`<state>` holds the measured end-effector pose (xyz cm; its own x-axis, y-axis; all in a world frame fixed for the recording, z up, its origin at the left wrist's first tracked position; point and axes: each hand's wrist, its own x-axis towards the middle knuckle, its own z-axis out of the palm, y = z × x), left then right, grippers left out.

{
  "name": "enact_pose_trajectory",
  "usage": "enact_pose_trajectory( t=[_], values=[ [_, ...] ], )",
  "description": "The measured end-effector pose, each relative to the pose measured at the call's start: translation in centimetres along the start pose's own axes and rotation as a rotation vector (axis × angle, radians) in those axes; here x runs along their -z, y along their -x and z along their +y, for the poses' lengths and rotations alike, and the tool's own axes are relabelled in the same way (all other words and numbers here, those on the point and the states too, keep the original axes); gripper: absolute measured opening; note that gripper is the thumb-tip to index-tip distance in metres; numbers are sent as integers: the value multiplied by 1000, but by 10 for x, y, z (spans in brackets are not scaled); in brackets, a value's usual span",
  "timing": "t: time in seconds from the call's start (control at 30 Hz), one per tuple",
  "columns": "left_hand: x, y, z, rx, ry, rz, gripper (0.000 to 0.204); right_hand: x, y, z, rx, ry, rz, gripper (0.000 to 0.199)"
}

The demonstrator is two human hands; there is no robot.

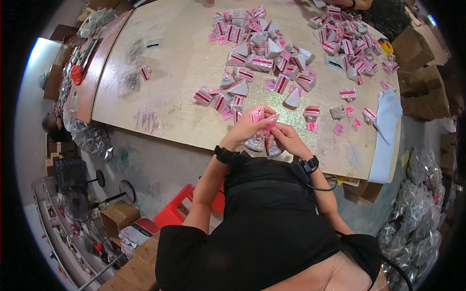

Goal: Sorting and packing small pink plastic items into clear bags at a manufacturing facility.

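Observation:
My left hand and my right hand meet near the front edge of a pale wooden table. Together they pinch a small pink and white card over a clear glittery packet that hangs below the fingers. Both wrists carry black bands. Just beyond my hands lie several small silvery pouches with pink and white labels, some standing as little pyramids.
A big heap of the same pouches fills the table's middle, another heap lies far right by another person's arm. White sheets hang over the right edge. Cardboard boxes, silver bags, a red stool and a fan surround the table.

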<state>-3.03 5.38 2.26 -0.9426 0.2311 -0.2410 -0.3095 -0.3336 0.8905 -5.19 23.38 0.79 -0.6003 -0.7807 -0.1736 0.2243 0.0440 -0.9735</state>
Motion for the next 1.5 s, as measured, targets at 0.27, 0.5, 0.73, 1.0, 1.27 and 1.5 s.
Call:
enact_pose_trajectory(
  t=[0.27,0.5,0.73,1.0,1.27,1.5],
  values=[
    [-6,1,-7,12,-175,-156,20,-2,-2,-14,-70,220,113,27],
    [-9,0,-10,35,-2,-103,15,18,-7,9,-114,401,169,22],
    [0,-4,-9,142,168,184,16,125,31,108,-351,1068,920,66],
    [-20,-10,-11,182,-208,17,9,122,57,146,-102,828,988,71],
    [-55,-28,-35,381,-127,138,21,101,57,138,-7,1083,910,7],
    [-92,-37,-60,305,-206,97,25,118,12,146,-140,1317,622,43]
  ],
)
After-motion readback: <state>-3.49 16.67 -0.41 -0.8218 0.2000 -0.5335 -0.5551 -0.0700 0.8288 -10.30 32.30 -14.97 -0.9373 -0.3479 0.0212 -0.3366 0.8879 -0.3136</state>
